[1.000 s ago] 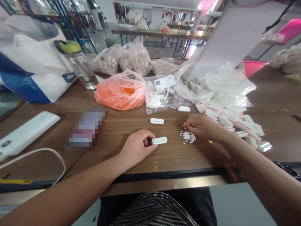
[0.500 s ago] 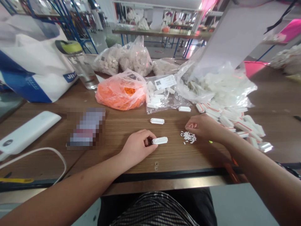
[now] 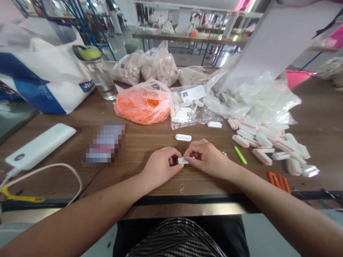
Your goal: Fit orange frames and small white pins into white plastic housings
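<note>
A small white plastic connector housing (image 3: 182, 161) is pinched at its left end by the thumb and fingers of my left hand (image 3: 162, 165). At its right end, the closed fingertips of my right hand (image 3: 205, 157) touch the housing; whatever lies between them is too small or hidden to make out. Partly covered by my right hand, a little heap of tiny white pieces (image 3: 224, 154) shows just past the knuckles. A second white housing (image 3: 183, 137) lies farther back, and another white housing (image 3: 214, 124) rests by the clear bag.
Several white blocks with orange-red stripes (image 3: 284, 144) lie to the right, near a green-handled tool (image 3: 240, 155) and orange clips (image 3: 278, 181). A bag of orange parts (image 3: 143, 103) and a clear bag (image 3: 194, 116) stand behind. A phone (image 3: 104, 144) and white power bank (image 3: 40, 146) lie left.
My right hand has moved left from the heap of tiny white pieces to the housing, its fingertips now touching it. My left hand still holds the housing. The view has shifted slightly.
</note>
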A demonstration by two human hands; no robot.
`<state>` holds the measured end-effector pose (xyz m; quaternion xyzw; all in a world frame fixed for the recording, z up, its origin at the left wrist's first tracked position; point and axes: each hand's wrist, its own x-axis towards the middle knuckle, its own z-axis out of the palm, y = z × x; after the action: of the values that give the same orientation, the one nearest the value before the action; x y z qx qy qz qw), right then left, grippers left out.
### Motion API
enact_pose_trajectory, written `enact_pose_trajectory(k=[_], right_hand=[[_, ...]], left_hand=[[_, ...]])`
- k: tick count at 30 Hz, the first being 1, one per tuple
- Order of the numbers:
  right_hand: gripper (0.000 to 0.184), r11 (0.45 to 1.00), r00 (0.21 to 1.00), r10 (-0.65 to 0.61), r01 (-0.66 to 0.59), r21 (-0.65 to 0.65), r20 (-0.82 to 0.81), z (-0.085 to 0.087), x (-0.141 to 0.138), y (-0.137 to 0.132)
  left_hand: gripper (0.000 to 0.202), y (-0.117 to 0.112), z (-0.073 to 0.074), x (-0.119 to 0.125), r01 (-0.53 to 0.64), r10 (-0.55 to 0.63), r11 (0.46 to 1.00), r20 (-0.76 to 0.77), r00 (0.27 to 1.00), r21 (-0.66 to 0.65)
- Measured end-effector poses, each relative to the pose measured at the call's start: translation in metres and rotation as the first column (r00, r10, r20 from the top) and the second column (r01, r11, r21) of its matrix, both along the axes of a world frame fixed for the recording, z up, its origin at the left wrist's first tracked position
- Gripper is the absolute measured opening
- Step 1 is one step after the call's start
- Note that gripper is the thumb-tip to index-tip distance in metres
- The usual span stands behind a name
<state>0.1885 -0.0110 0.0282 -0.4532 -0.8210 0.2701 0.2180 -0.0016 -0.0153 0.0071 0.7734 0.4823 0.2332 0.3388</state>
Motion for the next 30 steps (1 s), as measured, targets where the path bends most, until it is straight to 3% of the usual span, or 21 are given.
enact_pose_trajectory(k=[5,9,13,16,18,21,24,26,30], right_hand=[[0.011,0.998,0.999,0.031,-0.033,0.045,0.033,-0.002,0.001,0.001],[0.014,0.974,0.992,0.069,-0.091,0.210,0.109,-0.002,0.000,-0.002],[0.025,0.848,0.954,0.065,-0.208,0.487,0.294,-0.005,-0.006,-0.013],[0.030,0.763,0.918,0.013,-0.266,0.589,0.396,-0.005,-0.010,-0.021],[0.030,0.805,0.933,-0.014,-0.203,0.558,0.360,0.000,-0.006,-0.022],[0.024,0.914,0.962,-0.106,-0.005,0.405,0.251,0.010,0.022,-0.013],[0.018,0.962,0.901,-0.244,0.178,0.208,0.358,0.018,0.065,0.002],[0.017,0.964,0.859,-0.258,0.262,0.053,0.442,0.017,0.089,0.010],[0.020,0.945,0.861,-0.267,0.322,-0.059,0.432,0.006,0.108,0.015]], left_hand=[[0.007,0.000,-0.002,-0.001,0.004,-0.004,1.000,0.012,1.000,0.012],[0.007,0.001,-0.004,-0.001,0.001,-0.001,1.000,0.003,1.000,0.017],[0.008,0.002,-0.003,-0.001,-0.007,0.007,1.000,-0.010,1.000,0.011],[0.010,0.002,-0.003,-0.001,-0.017,0.016,1.000,-0.026,1.000,-0.009],[0.010,0.002,-0.002,-0.001,-0.019,0.019,1.000,-0.019,1.000,-0.016],[0.008,0.002,-0.003,-0.001,-0.017,0.017,1.000,-0.012,1.000,-0.006],[0.009,0.002,-0.004,-0.001,-0.014,0.014,1.000,-0.014,1.000,-0.001],[0.009,0.003,-0.004,-0.001,-0.009,0.009,1.000,-0.015,1.000,0.002],[0.010,0.004,-0.002,-0.002,0.014,-0.013,1.000,-0.029,0.999,0.013]])
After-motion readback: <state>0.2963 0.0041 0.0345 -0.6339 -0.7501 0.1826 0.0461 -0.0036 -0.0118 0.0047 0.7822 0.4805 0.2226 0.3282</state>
